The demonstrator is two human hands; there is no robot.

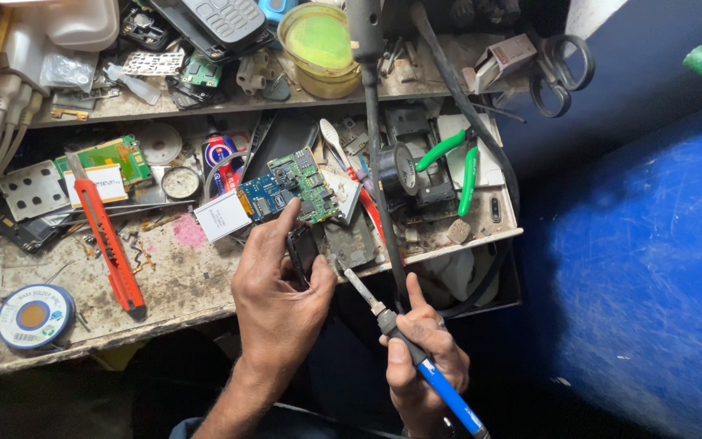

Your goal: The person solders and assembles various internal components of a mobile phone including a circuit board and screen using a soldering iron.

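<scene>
Your left hand [274, 297] pinches a small dark phone part [302, 250] at the bench [172, 289] edge, thumb reaching up toward the green circuit board [306, 183] at twelve o'clock. Your right hand [420, 358], at four o'clock from it, grips a blue-handled soldering iron [416, 349], tip aimed at the part. An orange utility knife [107, 240] lies at nine o'clock, a solder spool [34, 315] beyond.

Scuffed, stained matt worktop [180, 280]; glossy blue plastic soldering iron handle [447, 396], bare metal tip; smooth orange plastic cutter [109, 244].
</scene>
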